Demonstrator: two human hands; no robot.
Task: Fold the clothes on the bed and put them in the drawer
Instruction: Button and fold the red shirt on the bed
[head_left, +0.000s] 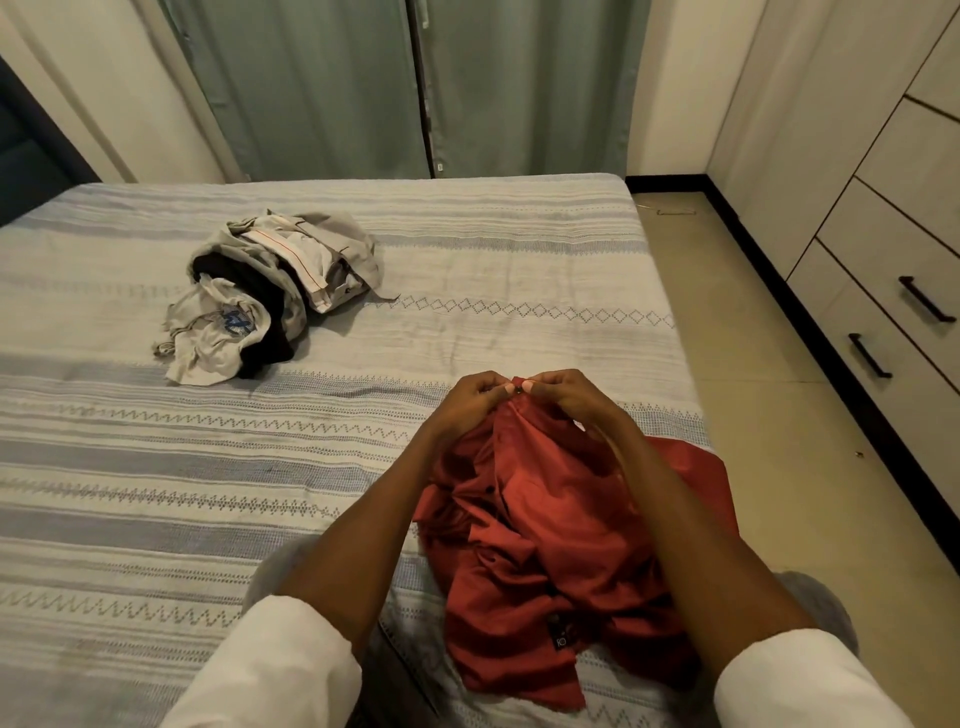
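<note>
A crumpled red buttoned shirt (550, 545) lies on the striped bed (467, 270) near its right edge, between my forearms. My left hand (467, 402) and my right hand (571, 397) meet at the shirt's far end, each pinching the fabric at a dark button. A pile of unfolded clothes (270, 291), grey, white and black, sits further back on the left of the bed. Closed drawers (893, 322) with dark handles stand at the right.
Green curtains (405, 83) hang behind the bed. A tiled floor strip (753, 338) runs between the bed's right edge and the white cabinet. A dark headboard (26, 156) shows at far left.
</note>
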